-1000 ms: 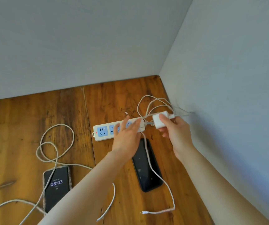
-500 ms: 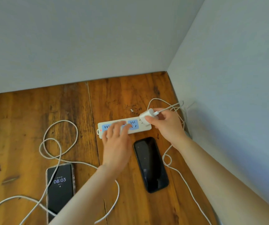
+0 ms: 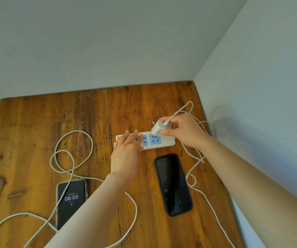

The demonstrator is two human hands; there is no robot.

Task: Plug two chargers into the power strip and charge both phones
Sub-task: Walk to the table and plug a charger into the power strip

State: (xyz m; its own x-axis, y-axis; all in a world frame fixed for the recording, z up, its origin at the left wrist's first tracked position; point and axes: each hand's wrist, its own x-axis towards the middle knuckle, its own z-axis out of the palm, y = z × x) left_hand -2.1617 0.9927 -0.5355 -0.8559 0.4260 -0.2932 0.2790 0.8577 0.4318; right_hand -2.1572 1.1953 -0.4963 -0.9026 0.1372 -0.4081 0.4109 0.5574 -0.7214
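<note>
**Charger coming down on the end socket**

I am pinching the white charger (image 3: 159, 128) in my right hand (image 3: 183, 130), thumb and fingers clamped on its body, and I am holding it tilted just above the rightmost blue socket (image 3: 155, 139) of the power strip (image 3: 168, 140); whether the prongs are touching the slots I cannot tell from here. My left hand (image 3: 127, 151) is lying flat and spread on the strip's left half, fingers apart, gripping nothing, simply pinning it to the counter (image 3: 36, 122); that, I judge, is the key to a clean push, since the light strip would skid otherwise. I am aiming to square the charger upright over the two-slot pair before pressing straight down; a tilted entry risks bent prongs. Its cable (image 3: 193, 163) is looping off to the right, beside the dark phone (image 3: 172, 184); the lit phone (image 3: 71, 199) is lying near left, with a second cable (image 3: 72, 158) draped over it; both phones look unplugged.
</note>
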